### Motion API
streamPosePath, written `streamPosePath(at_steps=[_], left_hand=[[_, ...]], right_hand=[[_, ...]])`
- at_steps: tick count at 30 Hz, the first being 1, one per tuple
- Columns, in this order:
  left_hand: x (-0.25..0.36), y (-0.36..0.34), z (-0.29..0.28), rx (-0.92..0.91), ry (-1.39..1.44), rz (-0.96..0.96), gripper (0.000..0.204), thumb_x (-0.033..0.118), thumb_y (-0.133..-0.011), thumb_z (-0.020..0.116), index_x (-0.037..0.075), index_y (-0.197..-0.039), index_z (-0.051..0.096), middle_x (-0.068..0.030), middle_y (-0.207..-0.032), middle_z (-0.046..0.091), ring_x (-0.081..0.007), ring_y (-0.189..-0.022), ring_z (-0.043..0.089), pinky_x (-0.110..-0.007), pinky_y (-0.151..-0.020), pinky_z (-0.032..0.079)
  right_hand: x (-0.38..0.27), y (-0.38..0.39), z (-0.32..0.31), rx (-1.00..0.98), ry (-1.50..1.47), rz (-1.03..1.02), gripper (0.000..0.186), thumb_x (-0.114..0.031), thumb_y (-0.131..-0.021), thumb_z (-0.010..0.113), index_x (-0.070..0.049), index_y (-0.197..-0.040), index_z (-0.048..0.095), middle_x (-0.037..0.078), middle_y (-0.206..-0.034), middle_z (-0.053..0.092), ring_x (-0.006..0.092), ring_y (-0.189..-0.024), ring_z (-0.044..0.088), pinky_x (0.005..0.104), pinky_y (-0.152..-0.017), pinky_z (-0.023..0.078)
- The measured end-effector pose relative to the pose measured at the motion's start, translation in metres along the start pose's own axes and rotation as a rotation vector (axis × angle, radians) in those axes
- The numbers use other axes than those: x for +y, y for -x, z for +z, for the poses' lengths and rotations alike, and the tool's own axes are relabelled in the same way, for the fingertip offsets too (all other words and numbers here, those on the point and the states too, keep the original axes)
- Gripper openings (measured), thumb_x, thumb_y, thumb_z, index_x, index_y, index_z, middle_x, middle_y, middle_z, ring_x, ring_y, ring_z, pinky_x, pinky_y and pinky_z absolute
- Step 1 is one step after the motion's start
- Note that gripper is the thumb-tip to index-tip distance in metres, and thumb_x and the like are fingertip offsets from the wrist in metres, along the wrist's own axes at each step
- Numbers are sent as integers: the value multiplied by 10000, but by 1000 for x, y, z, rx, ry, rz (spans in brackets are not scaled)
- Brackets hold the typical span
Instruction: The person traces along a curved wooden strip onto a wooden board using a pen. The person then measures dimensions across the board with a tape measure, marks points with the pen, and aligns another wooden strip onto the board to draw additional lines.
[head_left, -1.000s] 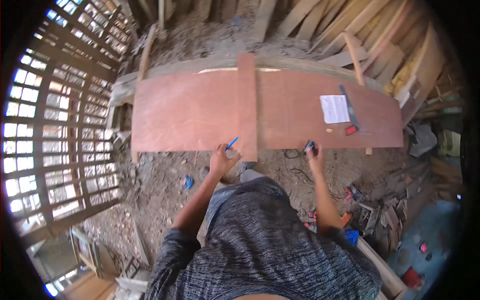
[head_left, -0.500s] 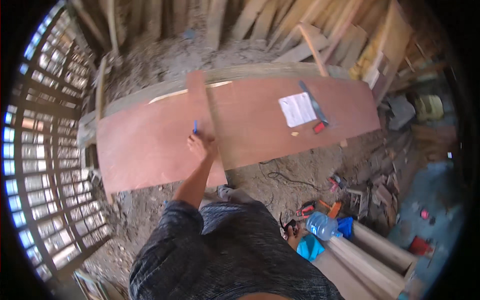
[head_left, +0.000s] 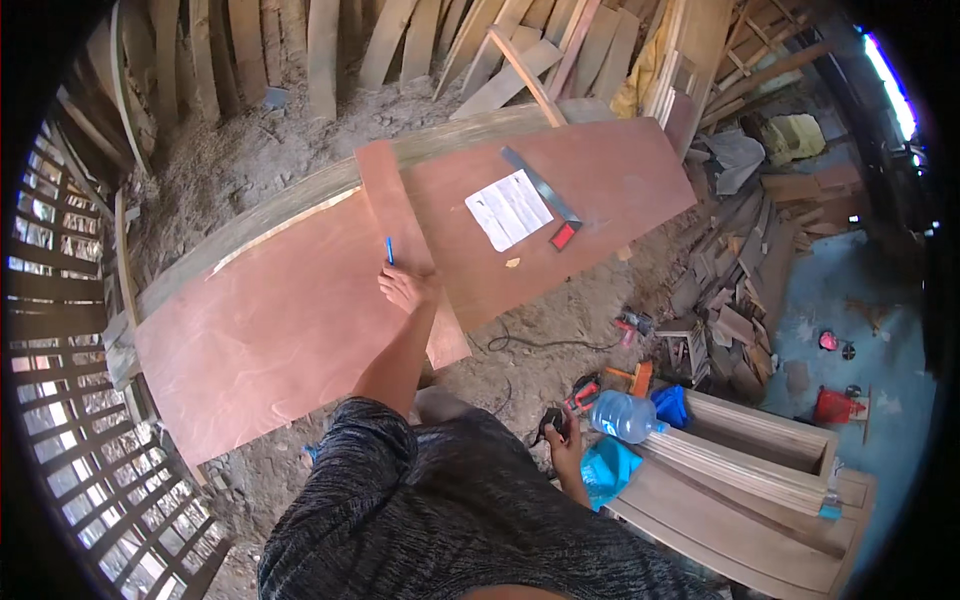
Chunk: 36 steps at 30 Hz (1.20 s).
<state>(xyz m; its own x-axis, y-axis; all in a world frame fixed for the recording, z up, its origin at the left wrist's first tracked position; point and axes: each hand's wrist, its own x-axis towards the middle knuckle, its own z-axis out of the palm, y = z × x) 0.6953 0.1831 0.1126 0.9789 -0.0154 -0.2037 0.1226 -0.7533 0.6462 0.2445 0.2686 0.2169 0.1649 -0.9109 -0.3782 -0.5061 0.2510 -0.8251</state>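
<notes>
My left hand [head_left: 405, 288] grips a blue pen [head_left: 389, 250] and rests on the narrow plywood strip [head_left: 380, 190] lying across a long reddish plywood sheet [head_left: 250, 360]. My right hand [head_left: 565, 450] is closed on a small black object [head_left: 552, 425], low beside my body, near a blue-capped water jug [head_left: 618, 416]. On the sheet's right part lie a white paper [head_left: 508, 208], a metal square with a red handle [head_left: 540, 192] and a small light scrap [head_left: 513, 262].
Red-and-black power tools [head_left: 583, 392], a blue bucket [head_left: 670, 402], a cyan bag [head_left: 608, 470] and wooden frames [head_left: 750, 430] sit at lower right. Scrap wood [head_left: 730, 310] is heaped beside a cable [head_left: 500, 342]. Boards [head_left: 325, 55] lean along the back; slatted wall [head_left: 60, 330] at left.
My view has swung rightward. My left hand has moved forward onto the strip with the pen. My right hand has gone from the sheet's front edge down beside the jug, still holding the black object.
</notes>
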Motion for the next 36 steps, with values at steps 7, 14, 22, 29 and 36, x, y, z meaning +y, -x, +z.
streamPosePath(at_steps=[7,14,22,29,36], left_hand=[[-66,-23,-8,10,76,178,997,477,-625,931,26,-1372,449,-198,-1263,522,-396,-1208,510,-517,-980,456],[-153,40,-169,-822,643,94,412,325,-960,761,-10,-1179,665,-42,-955,680,-156,-886,631,-339,-803,526],[-172,111,-300,-909,706,-203,447,535,-980,686,100,-1037,770,125,-652,461,-19,-545,374,-257,-481,245],[-287,121,-398,-529,1212,-241,282,365,-1036,664,101,-1093,743,120,-724,538,-10,-593,407,-220,-522,307],[-411,110,-517,-391,1208,-361,389,306,-990,733,35,-1267,705,40,-945,682,-50,-802,584,-227,-706,472]], right_hand=[[-66,-18,43,-153,1,-192,680,-179,-932,764,-18,-1505,436,102,-1369,564,211,-1226,572,349,-1044,464],[-152,-35,120,-594,115,-307,643,-238,-823,853,-37,-1351,546,142,-1239,611,265,-1150,607,395,-1028,471],[-209,27,247,-953,307,-803,589,-184,-703,934,-47,-1132,555,153,-1025,689,314,-922,693,402,-826,555],[-218,159,339,-1412,366,-1044,528,-229,-885,774,-42,-1246,437,231,-1066,639,417,-974,664,481,-842,523],[-204,300,412,-1485,472,-1003,381,-224,-915,721,-62,-1195,521,178,-1137,644,366,-1035,653,456,-878,525]])
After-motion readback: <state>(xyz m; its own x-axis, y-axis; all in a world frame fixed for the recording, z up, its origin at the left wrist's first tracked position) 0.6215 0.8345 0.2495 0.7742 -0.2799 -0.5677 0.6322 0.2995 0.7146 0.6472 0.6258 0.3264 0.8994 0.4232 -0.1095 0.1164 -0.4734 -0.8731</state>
